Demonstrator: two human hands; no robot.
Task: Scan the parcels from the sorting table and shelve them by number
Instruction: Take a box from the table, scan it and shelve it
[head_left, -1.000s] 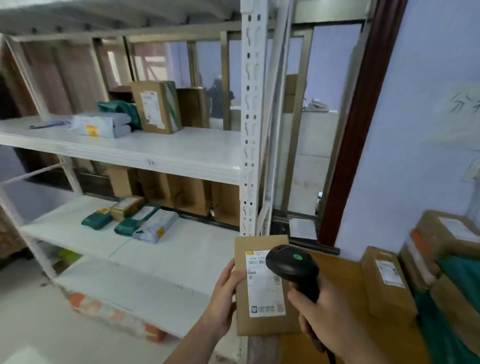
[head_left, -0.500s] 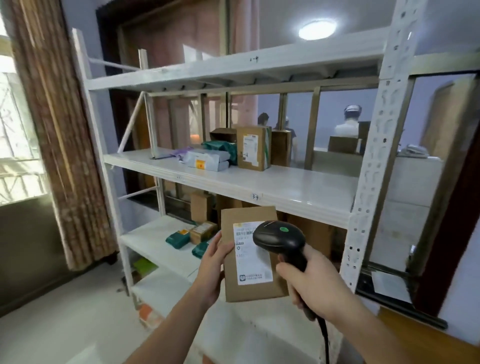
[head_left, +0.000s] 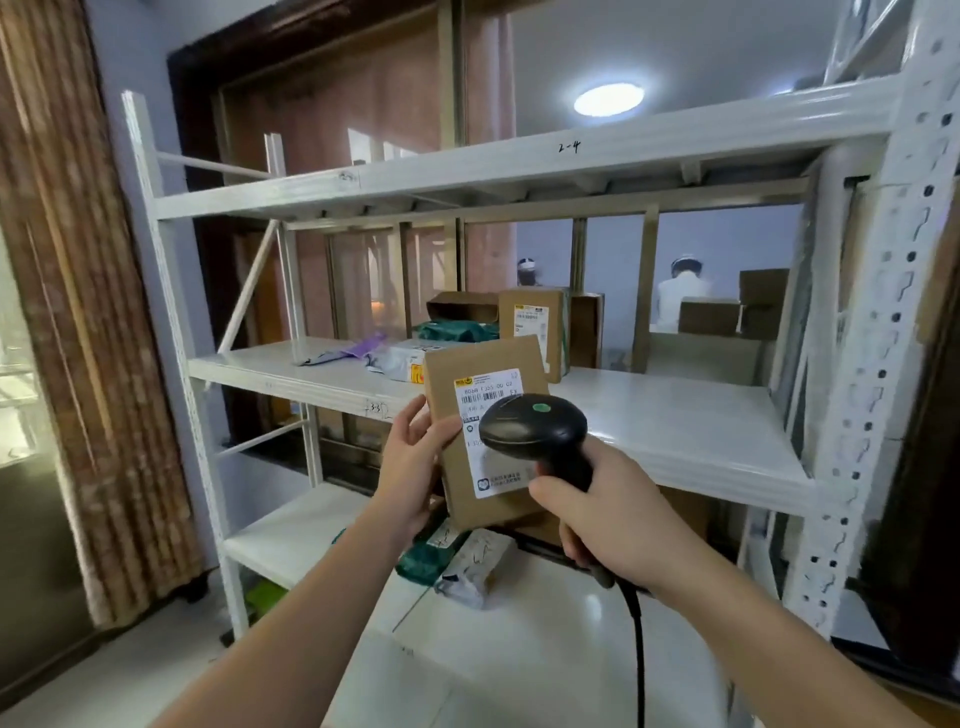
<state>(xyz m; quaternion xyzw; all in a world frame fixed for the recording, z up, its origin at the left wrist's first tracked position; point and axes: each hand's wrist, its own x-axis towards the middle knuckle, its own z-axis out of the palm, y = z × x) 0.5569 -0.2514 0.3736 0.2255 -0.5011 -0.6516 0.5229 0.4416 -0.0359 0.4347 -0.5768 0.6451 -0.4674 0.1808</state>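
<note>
Left hand (head_left: 415, 462) grips the parcel (head_left: 488, 431) by its left edge, thumb on the front, fingers behind. Parcel is upright, long axis near vertical, tilted slightly left, label (head_left: 493, 436) facing the camera. Right hand (head_left: 608, 514) is wrapped around the scanner (head_left: 535, 431) handle; the scanner head sits in front of the label, touching or just off it, can't tell which. Cable (head_left: 636, 644) hangs down from the handle.

Key relation: parcel is held in front of the middle shelf (head_left: 675, 431), just at its front lip, and the left hand is the one carrying it, so that hand is nearer for placing. Likely next: read the number, then push the parcel forward onto a shelf. Open white surface lies to the right of the boxes (head_left: 535, 332) and bags already standing at the back.

Top shelf (head_left: 519, 166) has "2-4" handwritten on its edge; middle edge marking is blurred. Lower shelf (head_left: 291, 530) holds small bags. White metal rack, curtain (head_left: 67, 312) at left, ceiling light on, people visible behind the rack.
</note>
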